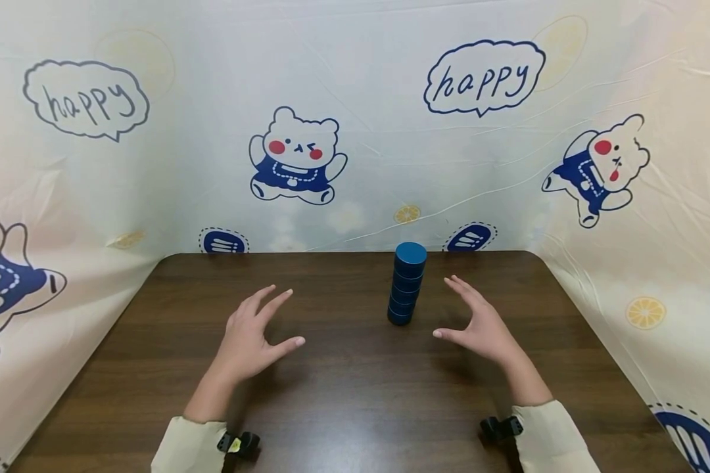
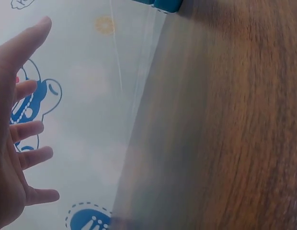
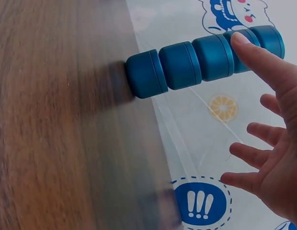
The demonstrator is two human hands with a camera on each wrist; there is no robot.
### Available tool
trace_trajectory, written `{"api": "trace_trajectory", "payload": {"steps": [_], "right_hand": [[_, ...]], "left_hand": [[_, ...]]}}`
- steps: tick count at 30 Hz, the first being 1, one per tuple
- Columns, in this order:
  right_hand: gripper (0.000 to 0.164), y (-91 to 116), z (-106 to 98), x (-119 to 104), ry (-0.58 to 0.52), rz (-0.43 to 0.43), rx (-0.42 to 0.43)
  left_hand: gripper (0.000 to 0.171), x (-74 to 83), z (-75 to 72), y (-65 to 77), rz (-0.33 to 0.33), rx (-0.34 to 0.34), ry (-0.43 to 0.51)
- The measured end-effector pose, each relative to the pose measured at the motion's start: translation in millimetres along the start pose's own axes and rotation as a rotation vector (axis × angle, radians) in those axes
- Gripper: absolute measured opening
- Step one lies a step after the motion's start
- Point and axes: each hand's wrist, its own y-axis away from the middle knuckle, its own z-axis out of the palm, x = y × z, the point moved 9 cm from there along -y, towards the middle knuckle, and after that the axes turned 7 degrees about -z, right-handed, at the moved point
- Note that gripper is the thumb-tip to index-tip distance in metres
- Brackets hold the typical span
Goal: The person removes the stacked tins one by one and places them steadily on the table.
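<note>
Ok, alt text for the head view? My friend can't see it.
A tall blue stack stands on a brown table between a person's open left hand and open right hand, nearer the right. Behind hangs a sheet with cartoon bears and the word "happy".

The right hand (image 3: 285,165) shows at the right edge, its fingers (image 3: 251,155) spread apart, its thumb (image 3: 266,62) crossing in front of a stack of five blue cylinders (image 3: 213,57). The stack stands on the brown table (image 3: 38,120), before a pale backdrop (image 3: 187,120) bearing a printed citrus slice (image 3: 223,108).
</note>
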Motion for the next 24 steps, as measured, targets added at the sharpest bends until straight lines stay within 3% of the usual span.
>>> {"api": "trace_trajectory", "payload": {"steps": [14, 24], "right_hand": [[0.095, -7.9, 9.7, -0.8, -0.152, -0.017, 0.015], [0.093, -14.3, 19.2, 4.8, -0.298, 0.047, 0.014]], "left_hand": [[0.088, 4.4, 1.9, -5.4, 0.006, -0.032, 0.067], [0.087, 8.9, 5.3, -10.5, 0.012, -0.059, 0.127]]}}
